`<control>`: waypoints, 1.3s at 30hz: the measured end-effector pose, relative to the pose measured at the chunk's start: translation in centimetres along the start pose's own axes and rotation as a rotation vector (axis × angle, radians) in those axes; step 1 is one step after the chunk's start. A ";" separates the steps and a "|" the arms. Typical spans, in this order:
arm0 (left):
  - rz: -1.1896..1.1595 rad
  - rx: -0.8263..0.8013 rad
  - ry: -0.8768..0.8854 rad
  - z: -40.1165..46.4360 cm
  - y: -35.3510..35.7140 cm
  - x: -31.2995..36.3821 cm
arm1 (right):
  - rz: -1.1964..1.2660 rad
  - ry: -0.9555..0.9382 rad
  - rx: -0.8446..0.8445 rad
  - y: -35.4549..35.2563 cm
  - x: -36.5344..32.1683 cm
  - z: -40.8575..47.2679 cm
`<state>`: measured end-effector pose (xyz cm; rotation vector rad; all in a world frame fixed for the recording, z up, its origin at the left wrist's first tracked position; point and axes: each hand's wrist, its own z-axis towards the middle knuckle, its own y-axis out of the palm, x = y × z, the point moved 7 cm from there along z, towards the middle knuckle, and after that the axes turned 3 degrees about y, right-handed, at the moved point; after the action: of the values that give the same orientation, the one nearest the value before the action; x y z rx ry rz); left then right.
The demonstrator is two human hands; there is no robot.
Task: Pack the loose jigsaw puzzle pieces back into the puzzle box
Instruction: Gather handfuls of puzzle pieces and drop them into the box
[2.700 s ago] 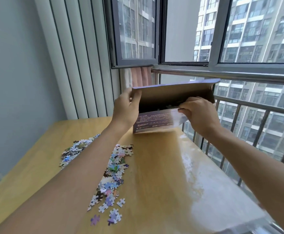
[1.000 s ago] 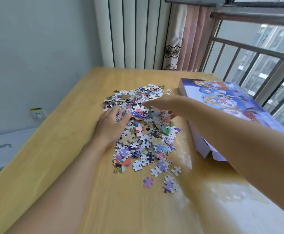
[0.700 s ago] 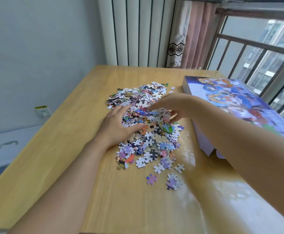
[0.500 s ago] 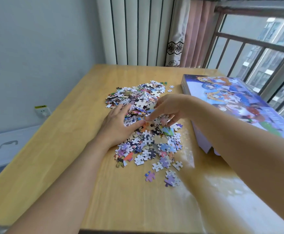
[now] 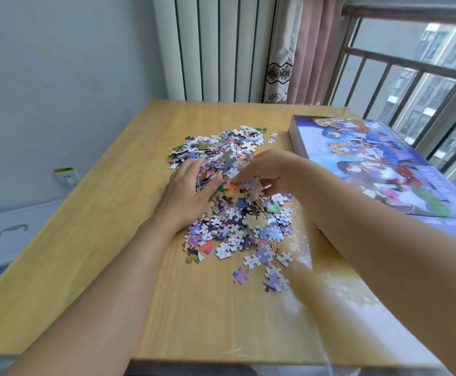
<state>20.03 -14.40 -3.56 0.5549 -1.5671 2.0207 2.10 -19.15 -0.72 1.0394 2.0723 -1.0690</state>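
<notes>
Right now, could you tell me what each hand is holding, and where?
The right hand pinches puzzle pieces atop the pile. The left hand rests flat against the pile, holding nothing.

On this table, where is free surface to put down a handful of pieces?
Bare wood lies left of the puzzle pieces up to the table edge, and along the near edge beneath both forearms. It is crowded between the pile and the puzzle box, where both hands work.

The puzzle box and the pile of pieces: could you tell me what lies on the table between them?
In the head view, mostly bare table separates the pile from the puzzle box, crossed by the right hand and forearm.
</notes>
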 end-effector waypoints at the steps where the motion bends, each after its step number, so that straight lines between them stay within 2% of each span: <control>1: -0.010 0.008 -0.003 0.1 0.0 -0.1 | 0.014 -0.010 0.030 -0.4 0.1 0.1; 3: 0.013 0.002 0.010 0.2 0.2 -0.3 | 0.032 -0.014 0.050 -0.9 0.4 0.4; 10: 0.069 -0.008 0.040 0.3 0.5 -0.3 | -0.038 -0.023 -0.071 0.6 0.4 -0.2; 16: 0.053 -0.049 0.035 0.1 0.7 -0.1 | -0.128 -0.050 0.115 0.7 0.3 0.6; 20: -0.053 0.021 0.034 0.4 0.2 -0.5 | -0.078 -0.072 0.127 0.1 0.4 -0.2; 24: -0.014 0.044 0.052 0.5 0.1 -0.5 | 0.027 -0.105 0.141 -1.2 0.6 -1.4; 29: -0.103 0.246 0.210 -0.1 -1.3 1.4 | 0.234 -0.117 0.112 -2.0 1.1 -1.8; 34: -0.086 0.197 0.373 -0.7 -0.4 3.7 | 0.242 -0.086 0.037 -0.1 1.9 -1.5; 39: -0.112 0.224 0.337 -0.8 -0.6 3.4 | 0.172 -0.093 0.147 -0.6 2.2 -1.8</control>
<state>17.71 -13.04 -1.25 0.3504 -1.0986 2.0883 0.19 -17.02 -1.24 1.1925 1.8171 -1.1720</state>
